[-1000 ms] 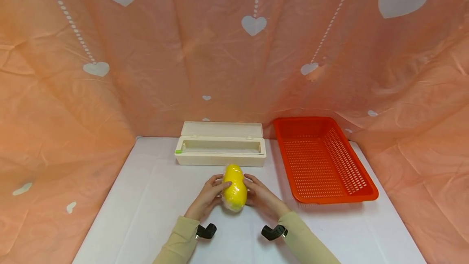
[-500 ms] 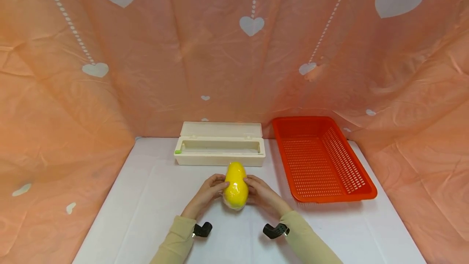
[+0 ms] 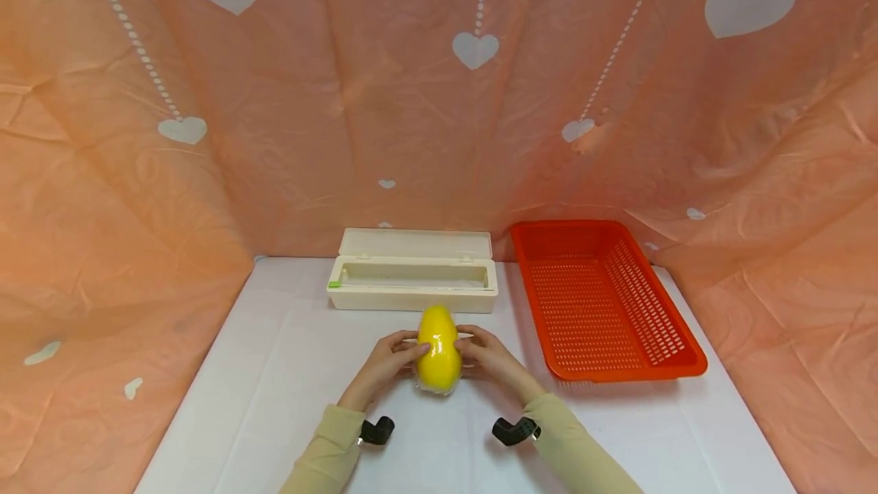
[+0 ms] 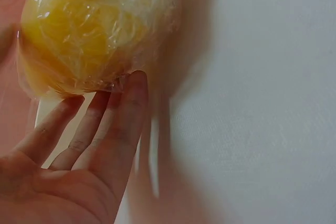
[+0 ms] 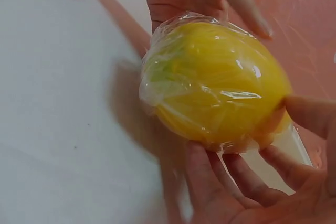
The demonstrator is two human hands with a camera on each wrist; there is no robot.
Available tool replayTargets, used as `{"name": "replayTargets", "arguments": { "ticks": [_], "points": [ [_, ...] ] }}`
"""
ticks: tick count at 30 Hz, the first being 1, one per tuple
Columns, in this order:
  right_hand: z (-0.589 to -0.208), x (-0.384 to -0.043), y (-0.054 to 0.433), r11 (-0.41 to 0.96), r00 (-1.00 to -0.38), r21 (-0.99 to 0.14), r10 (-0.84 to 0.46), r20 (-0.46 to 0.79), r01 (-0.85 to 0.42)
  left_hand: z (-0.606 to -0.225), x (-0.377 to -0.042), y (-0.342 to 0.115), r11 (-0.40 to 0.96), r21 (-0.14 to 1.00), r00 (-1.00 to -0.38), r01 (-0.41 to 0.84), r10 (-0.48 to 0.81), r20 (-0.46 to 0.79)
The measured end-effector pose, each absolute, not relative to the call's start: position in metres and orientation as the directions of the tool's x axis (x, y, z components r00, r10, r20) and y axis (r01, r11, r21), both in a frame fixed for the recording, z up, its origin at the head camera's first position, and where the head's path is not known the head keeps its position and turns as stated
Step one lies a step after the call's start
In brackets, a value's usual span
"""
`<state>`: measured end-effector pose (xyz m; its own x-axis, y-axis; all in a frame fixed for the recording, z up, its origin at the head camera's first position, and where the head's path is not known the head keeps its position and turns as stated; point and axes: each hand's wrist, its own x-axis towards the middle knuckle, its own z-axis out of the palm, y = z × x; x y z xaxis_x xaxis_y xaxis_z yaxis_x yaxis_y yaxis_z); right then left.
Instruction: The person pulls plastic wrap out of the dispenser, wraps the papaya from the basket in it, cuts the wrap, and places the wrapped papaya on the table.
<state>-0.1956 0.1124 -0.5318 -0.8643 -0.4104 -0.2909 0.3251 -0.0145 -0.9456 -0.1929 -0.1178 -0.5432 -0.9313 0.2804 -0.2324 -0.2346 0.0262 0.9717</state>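
Both hands hold a yellow fruit, green at one end and wrapped in clear cling film (image 3: 439,349), above the middle of the table. My left hand (image 3: 384,368) grips its left side, thumb on top; in the left wrist view the fingertips touch the wrinkled film (image 4: 100,35). From the right side, my right hand (image 3: 495,360) holds it between thumb and fingers. The right wrist view shows the glossy film over the fruit (image 5: 215,85), bunched at the greenish end. Fingers under the fruit are partly hidden in the head view.
Behind the hands stands a cream cling film dispenser (image 3: 411,300), its lid raised and a green slider (image 3: 334,284) at its left. A red perforated plastic basket (image 3: 617,373) is at the right. White cloth (image 3: 274,372) covers the table; an orange curtain (image 3: 411,136) surrounds it.
The fruit has turned between my hands: its waisted outline now looks smoothly oval, and the greenish near end no longer shows from above. Both hands stay almost in place.
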Motion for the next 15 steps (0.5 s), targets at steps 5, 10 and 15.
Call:
{"name": "replayTargets", "arguments": {
  "ticks": [5, 10, 15],
  "points": [
    [-0.533, -0.196, 0.109, -0.002, -0.871, -0.944, -0.386, -0.304, 0.331, -0.546, -0.195, -0.119, 0.061, 0.963, -0.929, -0.261, 0.255, -0.268],
    [-0.536, -0.195, 0.103, 0.026, -0.879, -0.937, -0.339, -0.337, 0.349, -0.55, -0.194, -0.123, 0.054, 0.957, -0.923, -0.286, 0.251, -0.29],
    [-0.54, -0.196, 0.102, 0.032, -0.889, -0.941, -0.318, -0.33, 0.338, -0.551, -0.194, -0.124, 0.083, 0.958, -0.931, -0.274, 0.227, -0.286]
  ]
}}
